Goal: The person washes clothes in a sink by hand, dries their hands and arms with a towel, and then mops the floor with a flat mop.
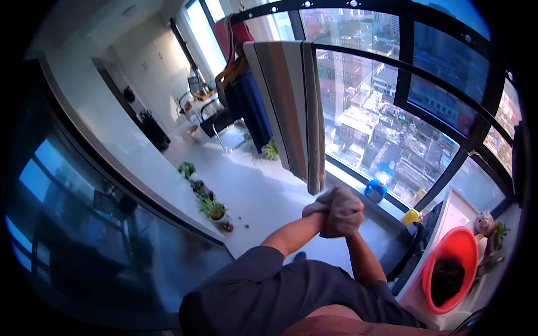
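My left hand [315, 206] and my right hand [343, 215] are pressed together in front of my body, just below the hanging striped towel [286, 112]. Both look greyish against the forearms, as if in thin gloves, though I cannot be sure. The right fingers are curled closed against the left hand near its wrist. Partly covered by the right, the left hand is also bunched up. Whatever lies between them, if anything, is hidden.
Dark blue clothing [249, 109] hangs beside the towel. At right, a red basin [471, 252] holds something dark. A blue jug [375, 191] and a yellow container [411, 217] stand by the windows. Potted plants [213, 209] line the floor at left, near a glass door [101, 224].
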The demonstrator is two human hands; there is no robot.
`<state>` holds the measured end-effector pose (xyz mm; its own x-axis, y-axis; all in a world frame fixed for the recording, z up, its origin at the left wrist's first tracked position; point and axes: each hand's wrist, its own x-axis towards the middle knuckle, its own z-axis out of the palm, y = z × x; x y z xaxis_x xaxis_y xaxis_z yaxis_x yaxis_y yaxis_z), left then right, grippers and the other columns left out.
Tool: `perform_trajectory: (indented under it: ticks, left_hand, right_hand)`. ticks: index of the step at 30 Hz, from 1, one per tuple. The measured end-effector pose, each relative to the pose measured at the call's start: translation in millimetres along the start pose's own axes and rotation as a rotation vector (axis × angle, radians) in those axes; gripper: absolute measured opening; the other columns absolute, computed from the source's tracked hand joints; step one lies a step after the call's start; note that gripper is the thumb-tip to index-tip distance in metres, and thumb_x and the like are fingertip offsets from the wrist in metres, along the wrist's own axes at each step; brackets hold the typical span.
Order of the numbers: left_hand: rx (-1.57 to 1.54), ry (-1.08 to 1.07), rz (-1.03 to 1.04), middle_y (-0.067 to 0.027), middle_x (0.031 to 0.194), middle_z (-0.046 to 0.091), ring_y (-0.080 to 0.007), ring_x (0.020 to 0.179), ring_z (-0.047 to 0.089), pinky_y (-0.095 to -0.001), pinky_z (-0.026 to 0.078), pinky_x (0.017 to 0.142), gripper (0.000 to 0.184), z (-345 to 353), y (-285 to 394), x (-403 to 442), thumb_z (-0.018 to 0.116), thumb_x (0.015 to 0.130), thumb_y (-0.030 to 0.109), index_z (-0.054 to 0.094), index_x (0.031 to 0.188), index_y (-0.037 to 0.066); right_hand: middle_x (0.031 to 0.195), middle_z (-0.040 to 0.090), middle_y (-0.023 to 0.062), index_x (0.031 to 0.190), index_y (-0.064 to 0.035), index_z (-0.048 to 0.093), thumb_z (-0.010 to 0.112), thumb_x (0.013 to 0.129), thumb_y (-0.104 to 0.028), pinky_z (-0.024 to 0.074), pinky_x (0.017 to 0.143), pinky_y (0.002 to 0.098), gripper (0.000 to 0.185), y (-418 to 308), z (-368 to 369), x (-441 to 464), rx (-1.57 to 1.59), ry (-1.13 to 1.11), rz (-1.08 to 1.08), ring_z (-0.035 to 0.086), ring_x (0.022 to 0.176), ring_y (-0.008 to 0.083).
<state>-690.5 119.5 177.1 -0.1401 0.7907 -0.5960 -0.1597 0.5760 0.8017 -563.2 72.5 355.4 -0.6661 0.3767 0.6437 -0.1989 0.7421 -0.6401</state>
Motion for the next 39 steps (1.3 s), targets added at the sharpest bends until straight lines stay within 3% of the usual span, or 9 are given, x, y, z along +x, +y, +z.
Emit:
perform_trajectory:
  ticks: [7,12,15,21,24,29,32,37,39]
  left_hand:
    - [-0.133,-0.171,-0.097,-0.0081,0.099,0.062,-0.0215,0.090,0.063,-0.0390,0.052,0.081,0.024,-44,-28,-78,0.055,0.094,0.029,0.060,0.106,0.009]
    - [-0.634,-0.195,-0.027,-0.0128,0.123,0.056,-0.0278,0.115,0.054,-0.0470,0.042,0.104,0.064,-71,34,-146,0.040,0.097,0.059,0.045,0.137,0.010]
    - [-0.996,-0.693,0.279,-0.0133,0.129,0.054,-0.0273,0.123,0.051,-0.0425,0.038,0.108,0.066,-50,77,-173,0.040,0.096,0.061,0.044,0.138,0.010]
    - [-0.910,0.115,0.457,-0.0126,0.123,0.059,-0.0236,0.112,0.058,-0.0368,0.045,0.100,0.058,-73,73,-133,0.044,0.098,0.054,0.052,0.131,0.006]
    - [-1.273,-0.309,0.367,-0.0142,0.115,0.062,-0.0223,0.102,0.062,-0.0365,0.050,0.091,0.052,-98,64,-94,0.037,0.103,0.046,0.057,0.119,0.001]
    - [-1.021,-0.159,0.435,-0.0111,0.107,0.063,-0.0184,0.100,0.060,-0.0336,0.048,0.092,0.052,-125,77,-116,0.038,0.102,0.046,0.059,0.116,0.001]
    - [-0.667,-0.166,0.430,-0.0104,0.125,0.052,-0.0221,0.110,0.052,-0.0397,0.046,0.094,0.056,-142,65,-102,0.041,0.099,0.052,0.041,0.138,0.011]
    - [-0.370,-0.184,0.150,-0.0061,0.144,0.035,-0.0309,0.123,0.041,-0.0533,0.047,0.087,0.062,-188,55,-141,0.048,0.093,0.056,0.029,0.147,0.031]
    - [-0.393,-0.090,0.111,-0.0046,0.146,0.035,-0.0334,0.123,0.041,-0.0523,0.046,0.091,0.062,-198,44,-140,0.046,0.094,0.057,0.030,0.147,0.029]
  right_hand:
    - [0.079,0.060,0.0038,0.082,-0.0073,0.059,0.069,0.073,-0.007,0.0466,0.066,0.0307,0.014,0,-52,10,-0.375,0.265,0.180,0.060,0.072,0.0175]
    - [0.072,0.060,0.0046,0.078,-0.0061,0.058,0.066,0.073,-0.004,0.0464,0.061,0.0306,0.009,-41,-31,54,-0.604,0.351,0.002,0.060,0.067,0.0199]
    - [0.090,0.061,0.0129,0.101,-0.0001,0.059,0.063,0.082,-0.008,0.0496,0.074,0.0322,0.021,12,29,33,-0.609,0.376,0.012,0.063,0.084,0.0276]
    - [0.099,0.058,0.0158,0.118,-0.0003,0.052,0.054,0.094,-0.014,0.0508,0.080,0.0342,0.028,3,94,80,-0.311,0.137,0.306,0.062,0.098,0.0291]
    - [0.109,0.053,0.0162,0.120,-0.0058,0.052,0.053,0.095,-0.018,0.0512,0.079,0.0364,0.028,9,113,88,-0.988,-0.114,0.333,0.061,0.103,0.0299]
    - [0.105,0.055,0.0157,0.107,-0.0033,0.056,0.049,0.096,-0.023,0.0520,0.071,0.0396,0.023,-32,130,132,-1.087,-0.295,0.649,0.061,0.096,0.0255]
    - [0.097,0.061,0.0073,0.101,-0.0063,0.059,0.071,0.080,-0.025,0.0507,0.070,0.0329,0.031,-39,125,123,-1.198,-0.130,0.077,0.063,0.086,0.0200]
    - [0.094,0.062,0.0032,0.094,-0.0052,0.061,0.086,0.063,-0.034,0.0487,0.083,0.0275,0.048,-95,111,162,-0.040,-0.070,0.317,0.063,0.088,0.0189]
    - [0.083,0.058,0.0020,0.089,-0.0091,0.063,0.084,0.065,-0.031,0.0507,0.071,0.0313,0.039,-84,88,169,-0.577,0.073,-0.061,0.058,0.072,0.0141]
